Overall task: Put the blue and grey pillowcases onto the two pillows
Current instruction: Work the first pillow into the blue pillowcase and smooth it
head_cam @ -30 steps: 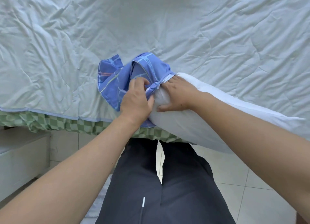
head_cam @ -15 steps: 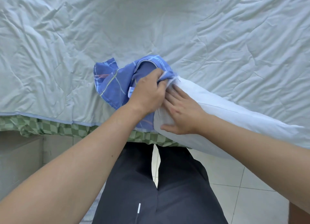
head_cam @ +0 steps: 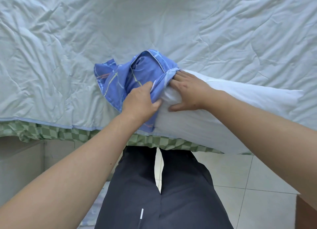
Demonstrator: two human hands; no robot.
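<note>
Left grip (head_cam: pixel 139 101) bunches blue pillowcase (head_cam: pixel 130 76); right grip (head_cam: pixel 187 89) flat on pillow (head_cam: pixel 223 108).

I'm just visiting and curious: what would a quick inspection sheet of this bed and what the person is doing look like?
Surface: bed under a wrinkled pale green quilt.
Job's things: white pillow lies across the near bed edge, one end inside the bunched blue pillowcase; no grey pillowcase or second pillow in view.
Clutter: nothing seen.
Hands: left hand grips the pillowcase opening; right hand lies on the pillow, fingertips under the fabric edge.
Cables: nothing seen.
Surroundings: green checked sheet at the bed edge, pale tiled floor, person's dark trousers.
</note>
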